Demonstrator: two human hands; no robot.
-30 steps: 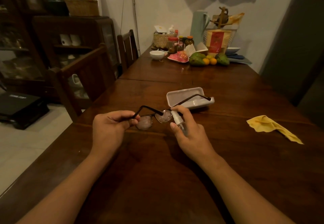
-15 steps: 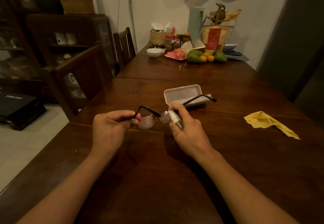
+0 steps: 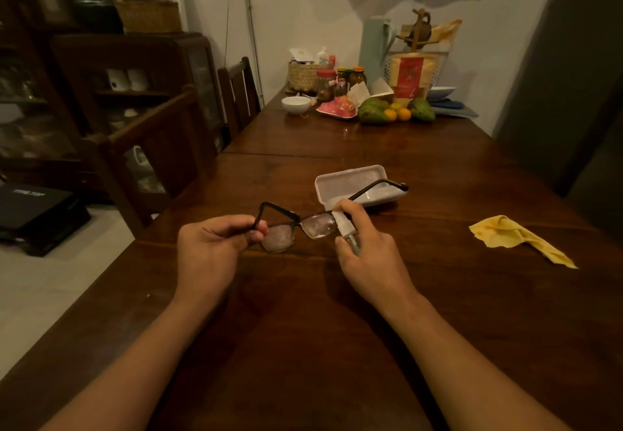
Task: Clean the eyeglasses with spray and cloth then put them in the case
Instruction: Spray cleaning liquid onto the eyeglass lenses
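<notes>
Black-framed eyeglasses (image 3: pixel 296 228) hang above the dark wooden table (image 3: pixel 337 346), both lenses misted. My left hand (image 3: pixel 210 248) pinches their left temple and lens edge. My right hand (image 3: pixel 367 255) grips a small clear spray bottle (image 3: pixel 347 231), forefinger on its white top, nozzle right beside the right lens. Behind the glasses a white case (image 3: pixel 350 184) lies open on the table. A crumpled yellow cloth (image 3: pixel 512 238) lies to the right, apart from both hands.
At the table's far end stand a basket (image 3: pixel 305 74), jars, a white bowl (image 3: pixel 296 105), fruit (image 3: pixel 387 112) and a pale green jug (image 3: pixel 376 46). Wooden chairs (image 3: pixel 161 147) line the left side, before a dark cabinet. A black box (image 3: pixel 33 208) sits on the floor.
Both hands keep their hold. The spray bottle's nozzle has come closer to the right lens, which looks more fogged. The view shifted slightly.
</notes>
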